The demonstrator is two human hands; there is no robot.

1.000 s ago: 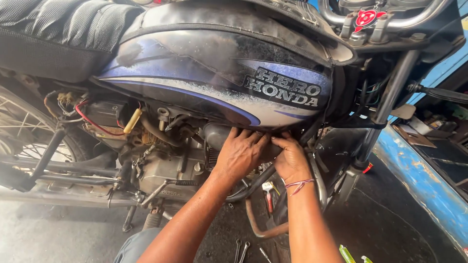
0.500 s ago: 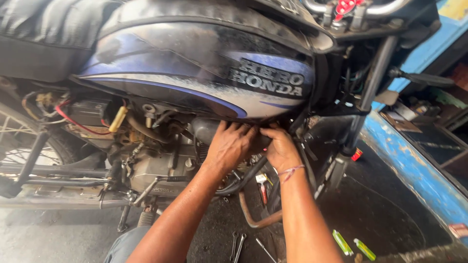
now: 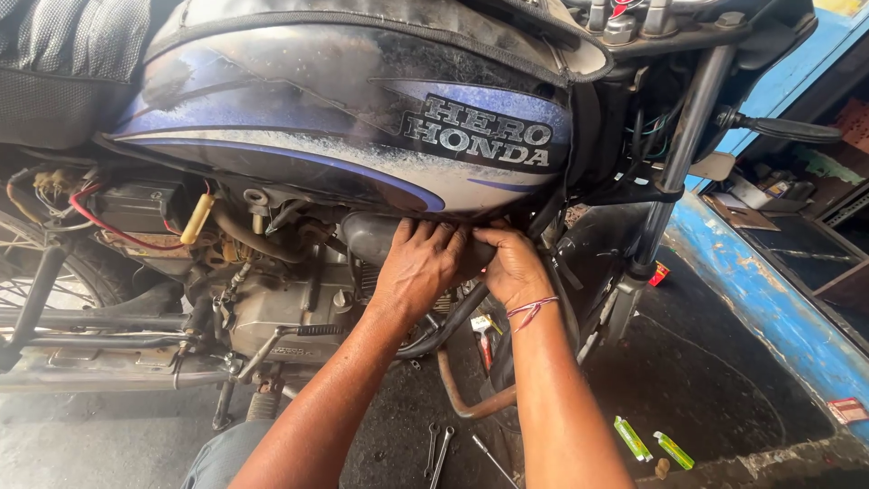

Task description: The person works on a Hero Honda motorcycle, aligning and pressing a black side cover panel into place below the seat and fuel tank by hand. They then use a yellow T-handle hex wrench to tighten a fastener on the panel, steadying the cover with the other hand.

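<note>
A black quilted seat (image 3: 63,63) sat at the upper left, behind the dusty blue-and-black fuel tank (image 3: 299,100). Below the seat, a red wire (image 3: 109,228) looped past a black battery box (image 3: 136,206), and a yellow cap (image 3: 196,220) hung beside it. The spoked rear wheel (image 3: 36,290) stood at the left edge, with a grey exhaust pipe (image 3: 100,369) running low along the floor. A front fork tube (image 3: 674,163) slanted down on the right. On the dark oily floor (image 3: 715,389) lay two spanners (image 3: 436,451) and two green-handled tools (image 3: 654,445), near a blue-painted ledge (image 3: 769,299).
</note>
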